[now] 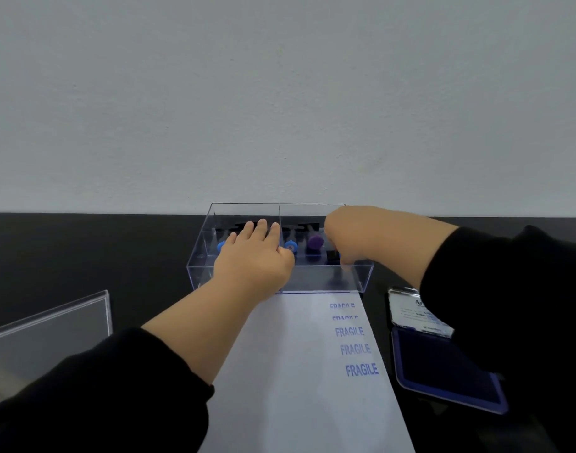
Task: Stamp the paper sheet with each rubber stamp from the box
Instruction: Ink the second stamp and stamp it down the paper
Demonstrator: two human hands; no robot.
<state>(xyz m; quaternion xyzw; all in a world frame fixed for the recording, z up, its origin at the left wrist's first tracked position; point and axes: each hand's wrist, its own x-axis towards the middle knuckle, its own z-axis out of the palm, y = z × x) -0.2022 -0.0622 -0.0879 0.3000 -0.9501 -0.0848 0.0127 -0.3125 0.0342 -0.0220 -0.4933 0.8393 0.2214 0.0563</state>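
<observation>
A clear plastic box (361, 276) with a middle divider stands at the table's far edge and holds several rubber stamps, among them a blue-topped stamp (290, 246) and a purple-topped stamp (314, 242). My left hand (254, 256) lies flat over the box's left half, fingers straight. My right hand (345, 237) reaches down into the right half, its fingers curled round a small black stamp (332, 255). The white paper sheet (296, 371) lies in front of the box with several blue FRAGILE prints down its right side.
An open blue ink pad (443, 367) with its lid up sits right of the sheet. The clear box lid (48, 325) lies at the left. The table (84, 250) is black and ends at a pale wall.
</observation>
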